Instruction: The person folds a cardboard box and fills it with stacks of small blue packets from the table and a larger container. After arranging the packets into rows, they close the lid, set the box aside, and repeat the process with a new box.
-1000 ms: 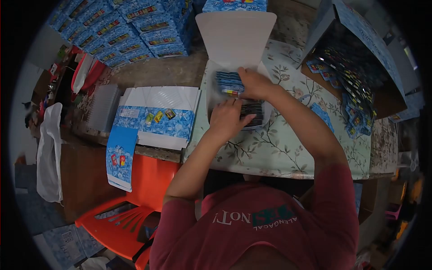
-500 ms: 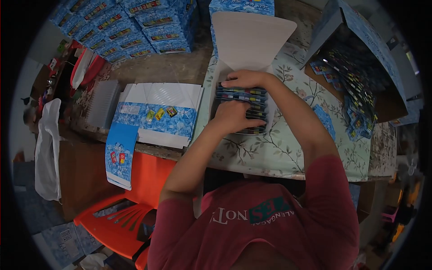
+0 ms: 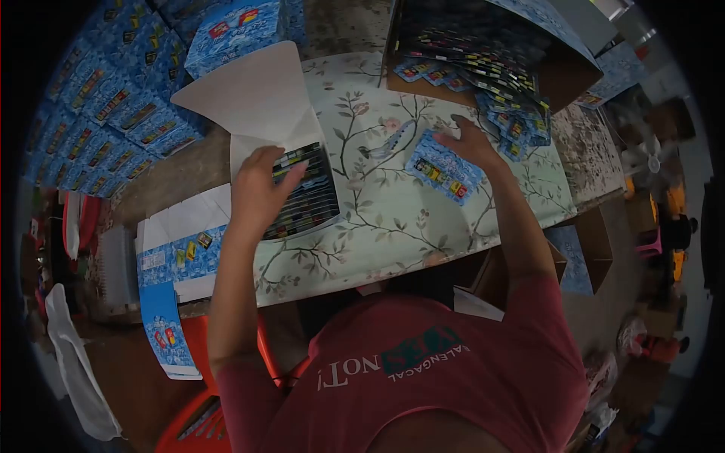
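Observation:
An open box [image 3: 264, 124] with a raised white flap stands left of centre, packed with a row of upright dark sachets [image 3: 306, 200]. My left hand [image 3: 260, 189] lies over the box's left side, thumb stretched across the sachets and apart from the fingers, which curve toward the far end. On the flowered cloth, a flat blue packet [image 3: 445, 167] with small coloured pictures lies to the right. My right hand [image 3: 476, 145] is at its upper edge, thumb by the packet and the index finger spread away. Whether the thumb presses on it is hard to tell.
A large carton [image 3: 563, 49] spilling blue sachets [image 3: 513, 121] lies at the back right. Stacked blue boxes [image 3: 113, 98] fill the back left, with a closed blue box [image 3: 238, 34] beside them. Flattened printed cartons [image 3: 185, 253] lie left, above an orange chair [image 3: 192, 411].
The view has turned right. My right hand has left the box's sachets and moved right to the blue packet on the cloth. My left hand stays at the box, now nearer its far end.

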Available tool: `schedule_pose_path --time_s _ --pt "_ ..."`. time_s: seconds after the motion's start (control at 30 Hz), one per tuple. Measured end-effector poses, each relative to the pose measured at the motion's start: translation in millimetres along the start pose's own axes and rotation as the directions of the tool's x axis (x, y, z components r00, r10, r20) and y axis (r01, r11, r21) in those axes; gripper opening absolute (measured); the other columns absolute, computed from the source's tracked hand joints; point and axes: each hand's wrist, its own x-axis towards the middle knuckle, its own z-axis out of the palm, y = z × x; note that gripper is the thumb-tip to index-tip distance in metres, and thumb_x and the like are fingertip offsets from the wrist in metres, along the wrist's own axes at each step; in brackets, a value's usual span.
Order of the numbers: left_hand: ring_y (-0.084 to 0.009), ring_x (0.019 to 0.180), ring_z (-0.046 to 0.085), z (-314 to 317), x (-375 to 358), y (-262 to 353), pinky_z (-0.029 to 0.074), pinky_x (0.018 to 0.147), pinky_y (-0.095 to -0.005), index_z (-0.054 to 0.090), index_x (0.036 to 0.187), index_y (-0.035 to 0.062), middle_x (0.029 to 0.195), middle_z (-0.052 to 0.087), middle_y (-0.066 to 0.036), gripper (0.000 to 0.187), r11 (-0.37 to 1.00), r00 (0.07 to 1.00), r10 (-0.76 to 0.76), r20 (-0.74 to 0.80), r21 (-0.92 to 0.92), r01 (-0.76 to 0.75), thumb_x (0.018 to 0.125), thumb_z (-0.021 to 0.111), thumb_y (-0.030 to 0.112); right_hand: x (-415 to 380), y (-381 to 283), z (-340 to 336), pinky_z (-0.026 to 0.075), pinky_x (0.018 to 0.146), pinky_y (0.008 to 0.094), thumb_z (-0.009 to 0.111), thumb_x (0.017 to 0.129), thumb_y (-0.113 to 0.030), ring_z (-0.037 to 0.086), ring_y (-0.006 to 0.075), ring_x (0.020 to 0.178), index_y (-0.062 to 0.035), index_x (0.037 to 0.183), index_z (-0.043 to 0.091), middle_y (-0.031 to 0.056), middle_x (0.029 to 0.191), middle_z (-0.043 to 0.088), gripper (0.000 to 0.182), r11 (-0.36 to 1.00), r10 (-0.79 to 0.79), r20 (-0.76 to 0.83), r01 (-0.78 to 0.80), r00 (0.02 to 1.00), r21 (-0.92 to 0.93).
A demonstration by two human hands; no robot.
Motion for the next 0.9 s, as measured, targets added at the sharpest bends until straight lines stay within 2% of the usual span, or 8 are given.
schedule_pose_path --time_s 0.07,0.17,0.23,0.4,0.5,0.63,0.83,0.9 --pt "-0.0345 0.088 0.062 10.2 32.8 -15.2 0.048 0.080 -0.0401 0.063 0.104 -0.0007 0.096 0.064 -0.019 0.056 0.998 0.995 -0.026 0.094 0.061 0.020 0.076 0.067 0.048 -7.2 43.9 2.9 0.040 0.098 0.0384 0.072 0.065 -0.059 0.048 0.0358 0.118 0.0018 0.133 0.039 0.0261 0.129 0.046 0.096 0.997 0.077 0.287 -0.066 0.955 -0.050" --pt "-0.0330 0.093 0.062 36.7 68.1 -35.8 0.047 0.083 -0.0387 0.061 0.111 -0.0031 0.103 0.064 -0.020 0.079 0.975 0.881 -0.204 0.427 0.165 0.146 0.068 0.066 0.063 -26.5 20.2 5.2 0.034 0.103 0.0385 0.075 0.057 -0.062 0.042 0.0393 0.123 0.0005 0.137 0.033 0.0264 0.133 0.042 0.110 0.952 0.172 0.268 -0.091 0.948 -0.291" --pt "-0.0312 0.096 0.061 37.6 81.2 -40.4 0.047 0.083 -0.0375 0.061 0.113 -0.0022 0.107 0.063 -0.019 0.084 0.971 0.531 -0.238 0.813 0.185 0.152 0.065 0.065 0.067 -28.6 9.1 5.2 0.037 0.101 0.0379 0.077 0.058 -0.058 0.044 0.0402 0.121 0.0036 0.135 0.034 0.0264 0.129 0.045 0.108 0.957 0.149 0.293 -0.063 0.945 -0.284" --pt "-0.0296 0.091 0.062 31.2 69.7 -54.6 0.047 0.079 -0.0365 0.066 0.103 0.0015 0.099 0.065 -0.019 0.075 0.973 0.564 -0.102 0.819 -0.037 0.229 0.065 0.066 0.066 -19.2 27.6 14.9 0.044 0.091 0.0359 0.082 0.059 -0.043 0.052 0.0347 0.113 0.0101 0.130 0.035 0.0256 0.122 0.052 0.100 0.987 0.148 0.334 -0.158 0.931 0.003" --pt "-0.0296 0.087 0.063 31.7 63.0 -49.9 0.047 0.078 -0.0360 0.068 0.099 0.0016 0.096 0.065 -0.018 0.077 0.987 0.495 -0.050 0.867 -0.033 0.158 0.064 0.063 0.070 -38.1 11.5 19.8 0.048 0.081 0.0360 0.079 0.067 -0.028 0.062 0.0295 0.095 0.0036 0.121 0.044 0.0196 0.103 0.063 0.072 0.986 0.100 0.149 -0.118 0.984 0.117" --pt "-0.0291 0.086 0.063 41.4 61.9 -40.0 0.048 0.077 -0.0357 0.068 0.097 0.0010 0.093 0.066 -0.017 0.081 0.985 0.477 -0.171 0.862 0.133 0.112 0.065 0.057 0.075 -47.2 -24.6 11.3 0.048 0.078 0.0337 0.075 0.072 -0.019 0.063 0.0251 0.092 0.0001 0.115 0.048 0.0170 0.099 0.064 0.055 0.997 0.028 0.184 -0.041 0.983 0.067" --pt "-0.0299 0.090 0.064 22.4 43.1 -30.5 0.049 0.078 -0.0373 0.068 0.097 0.0003 0.096 0.066 -0.017 0.089 0.941 0.626 -0.295 0.722 0.332 0.060 0.065 0.050 0.081 -28.5 -158.0 -3.8 0.048 0.075 0.0320 0.074 0.074 -0.018 0.061 0.0210 0.084 -0.0015 0.110 0.049 0.0135 0.094 0.062 0.047 0.828 -0.235 0.006 0.197 0.972 0.526" --pt "-0.0303 0.092 0.064 22.0 27.2 -41.1 0.048 0.083 -0.0394 0.065 0.103 0.0009 0.097 0.066 -0.017 0.090 0.967 0.809 -0.220 0.545 0.234 0.105 0.066 0.048 0.082 -15.3 -200.7 10.6 0.048 0.073 0.0309 0.074 0.075 -0.019 0.060 0.0160 0.083 -0.0035 0.109 0.050 0.0103 0.093 0.062 0.044 0.798 -0.349 -0.060 0.330 0.935 0.504"
